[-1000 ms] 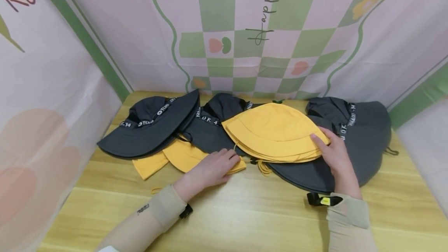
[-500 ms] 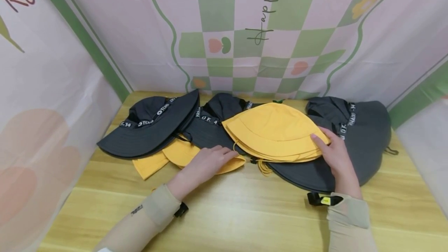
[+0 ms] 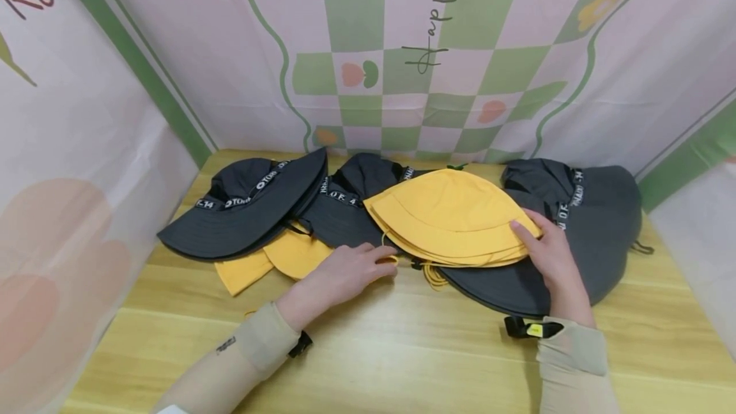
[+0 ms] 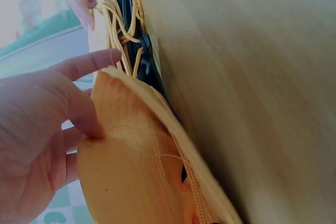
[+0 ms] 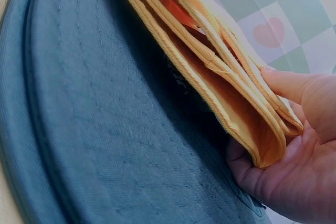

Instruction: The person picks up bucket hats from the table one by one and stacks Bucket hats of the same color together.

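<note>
My left hand (image 3: 347, 271) is on the right end of a yellow bucket hat (image 3: 293, 254) lying at the front. In the left wrist view its thumb lies on the near face of that hat (image 4: 131, 124), other fingers are behind it, and the index finger extends past the edge. Further right, my right hand (image 3: 554, 251) grips the brims of stacked yellow bucket hats (image 3: 454, 209). The right wrist view has the thumb (image 5: 289, 85) on one side of these layered brims (image 5: 247, 114), fingers curled beneath. Loose yellow cords (image 4: 113, 22) hang from the stack.
Dark grey bucket hats (image 3: 253, 222) overlap yellow cloth at the left. Another dark hat (image 3: 345, 216) sits mid-row, and larger dark hats (image 3: 609, 229) lie beneath and beside the stack at right. A patterned cloth backdrop (image 3: 414, 107) rises behind the wooden table (image 3: 391, 350).
My left hand slid left along the yellow hat, then came slightly back right, now covering most of the brim's right end. The right hand and its stack have stayed put.
</note>
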{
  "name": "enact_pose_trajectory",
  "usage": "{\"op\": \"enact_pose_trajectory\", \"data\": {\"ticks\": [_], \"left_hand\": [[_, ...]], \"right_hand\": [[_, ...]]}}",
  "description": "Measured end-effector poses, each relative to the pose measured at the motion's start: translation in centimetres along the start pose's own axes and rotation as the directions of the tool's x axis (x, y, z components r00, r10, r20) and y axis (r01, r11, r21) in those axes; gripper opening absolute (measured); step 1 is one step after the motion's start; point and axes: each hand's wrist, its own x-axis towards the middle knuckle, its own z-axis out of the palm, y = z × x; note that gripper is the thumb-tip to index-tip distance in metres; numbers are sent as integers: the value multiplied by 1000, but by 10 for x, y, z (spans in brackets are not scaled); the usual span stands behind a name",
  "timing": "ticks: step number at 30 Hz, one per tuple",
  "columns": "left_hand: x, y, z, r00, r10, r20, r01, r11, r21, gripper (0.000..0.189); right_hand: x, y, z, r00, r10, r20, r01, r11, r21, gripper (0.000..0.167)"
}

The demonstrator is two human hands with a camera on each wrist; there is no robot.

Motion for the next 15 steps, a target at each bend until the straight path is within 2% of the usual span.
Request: {"op": "enact_pose_trajectory", "data": {"ticks": [9,13,15], "left_hand": [[3,5,6,996,-80,-46,80,997,2,29],[1,4,5,991,-124,-56,125,992,3,50],[0,3,4,985,-150,-91,150,989,1,51]], "right_hand": [[-1,0,-1,1000,3,-5,-3,1000,4,70],[-1,0,0,1000,-7,-8,7,1000,9,69],[-1,0,0,1000,-10,-7,10,1000,5,68]]}}
